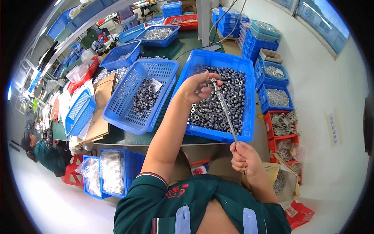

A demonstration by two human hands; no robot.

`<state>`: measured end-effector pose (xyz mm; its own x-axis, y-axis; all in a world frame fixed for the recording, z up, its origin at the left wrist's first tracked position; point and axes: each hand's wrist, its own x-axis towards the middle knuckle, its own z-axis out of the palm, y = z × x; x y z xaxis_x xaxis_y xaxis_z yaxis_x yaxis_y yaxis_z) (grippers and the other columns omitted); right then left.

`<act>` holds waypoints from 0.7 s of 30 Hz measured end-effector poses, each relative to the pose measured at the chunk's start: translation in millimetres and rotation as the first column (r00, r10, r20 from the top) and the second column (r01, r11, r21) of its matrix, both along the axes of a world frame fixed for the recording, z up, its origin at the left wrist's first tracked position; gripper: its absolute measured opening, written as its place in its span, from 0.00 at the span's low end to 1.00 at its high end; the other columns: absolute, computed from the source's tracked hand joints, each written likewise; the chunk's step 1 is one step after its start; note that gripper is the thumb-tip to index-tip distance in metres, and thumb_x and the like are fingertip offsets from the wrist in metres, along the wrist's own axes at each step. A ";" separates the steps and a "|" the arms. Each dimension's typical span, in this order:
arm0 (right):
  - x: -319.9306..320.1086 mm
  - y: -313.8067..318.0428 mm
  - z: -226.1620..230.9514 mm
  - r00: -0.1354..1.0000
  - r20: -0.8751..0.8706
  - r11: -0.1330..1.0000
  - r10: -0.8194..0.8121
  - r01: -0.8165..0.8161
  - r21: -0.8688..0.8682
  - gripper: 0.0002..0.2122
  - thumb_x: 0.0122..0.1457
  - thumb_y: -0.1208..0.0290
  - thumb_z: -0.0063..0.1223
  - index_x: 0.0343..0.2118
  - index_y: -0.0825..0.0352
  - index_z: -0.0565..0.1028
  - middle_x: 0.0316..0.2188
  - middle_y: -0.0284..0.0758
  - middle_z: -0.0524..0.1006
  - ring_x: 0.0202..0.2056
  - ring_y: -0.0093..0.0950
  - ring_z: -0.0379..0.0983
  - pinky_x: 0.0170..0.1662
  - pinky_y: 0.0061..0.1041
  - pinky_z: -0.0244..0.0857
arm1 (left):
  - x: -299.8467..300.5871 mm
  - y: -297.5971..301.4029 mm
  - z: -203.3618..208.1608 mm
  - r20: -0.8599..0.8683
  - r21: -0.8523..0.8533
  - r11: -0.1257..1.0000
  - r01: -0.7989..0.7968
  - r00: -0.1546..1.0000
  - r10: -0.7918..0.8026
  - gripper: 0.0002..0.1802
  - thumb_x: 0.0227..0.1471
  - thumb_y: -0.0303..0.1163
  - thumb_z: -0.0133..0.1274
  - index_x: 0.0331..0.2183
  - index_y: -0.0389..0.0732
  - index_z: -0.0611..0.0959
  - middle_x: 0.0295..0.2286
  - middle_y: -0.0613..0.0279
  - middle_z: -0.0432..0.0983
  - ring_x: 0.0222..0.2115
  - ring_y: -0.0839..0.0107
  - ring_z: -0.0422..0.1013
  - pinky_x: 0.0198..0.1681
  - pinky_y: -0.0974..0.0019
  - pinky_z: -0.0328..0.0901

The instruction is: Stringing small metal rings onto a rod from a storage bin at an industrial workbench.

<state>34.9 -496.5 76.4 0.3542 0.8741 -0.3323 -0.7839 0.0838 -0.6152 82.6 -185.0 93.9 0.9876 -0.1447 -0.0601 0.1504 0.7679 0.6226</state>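
A green worktable [191, 40] stands in a white-walled workroom. A perforated blue basket [136, 126] contains dark metal rings [145, 99]. The left hand [198, 89] curls half-open fingers at a metal rod's [224, 106] upper end; whether they grip is unclear. The rod slants over a blue bin [250, 97]; the right hand [247, 158] closes around its lower end. Stacked blue crates [260, 44] stand rightward.

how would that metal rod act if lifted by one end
The metal rod looks stiff, running straight from the right hand towards the left hand. The small metal parts apparently strung along it may slide if tilted. Its smooth, shiny surface could feel slippery.
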 end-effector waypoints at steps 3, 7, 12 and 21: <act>-2.1 0.1 -0.3 1.000 0.014 1.000 -0.014 0.014 -0.006 0.10 0.63 0.63 0.39 0.33 0.66 0.68 0.10 0.23 0.52 0.09 0.13 0.45 0.12 0.14 0.41 | 0.7 -0.1 0.6 0.010 0.023 1.000 0.006 1.000 -0.006 0.20 0.57 0.39 0.42 0.44 0.33 0.70 0.37 0.48 0.71 0.14 0.81 0.58 0.13 0.81 0.54; -3.9 3.7 3.3 0.997 0.065 0.998 -0.040 0.042 -0.040 0.10 0.63 0.64 0.39 0.32 0.66 0.68 0.11 0.23 0.53 0.10 0.13 0.45 0.12 0.14 0.41 | -0.1 -0.7 -1.7 0.072 0.117 0.991 0.073 0.994 -0.081 0.21 0.56 0.39 0.43 0.44 0.33 0.70 0.38 0.47 0.71 0.14 0.81 0.60 0.12 0.80 0.54; -4.2 6.2 3.3 0.988 0.145 0.994 -0.055 0.068 -0.083 0.10 0.63 0.65 0.39 0.32 0.67 0.67 0.11 0.23 0.53 0.10 0.13 0.45 0.12 0.14 0.41 | -1.6 -4.9 1.4 0.056 0.099 0.993 0.062 0.996 -0.068 0.21 0.56 0.40 0.44 0.45 0.34 0.71 0.38 0.45 0.71 0.13 0.80 0.60 0.11 0.80 0.54; 0.3 -0.1 2.0 0.986 0.163 0.990 -0.032 0.053 -0.127 0.10 0.63 0.65 0.40 0.32 0.67 0.67 0.10 0.22 0.53 0.09 0.12 0.45 0.12 0.14 0.41 | -5.6 -11.3 11.0 0.017 0.215 0.976 -0.029 1.000 0.026 0.16 0.60 0.43 0.37 0.32 0.41 0.69 0.36 0.44 0.73 0.13 0.78 0.58 0.12 0.77 0.51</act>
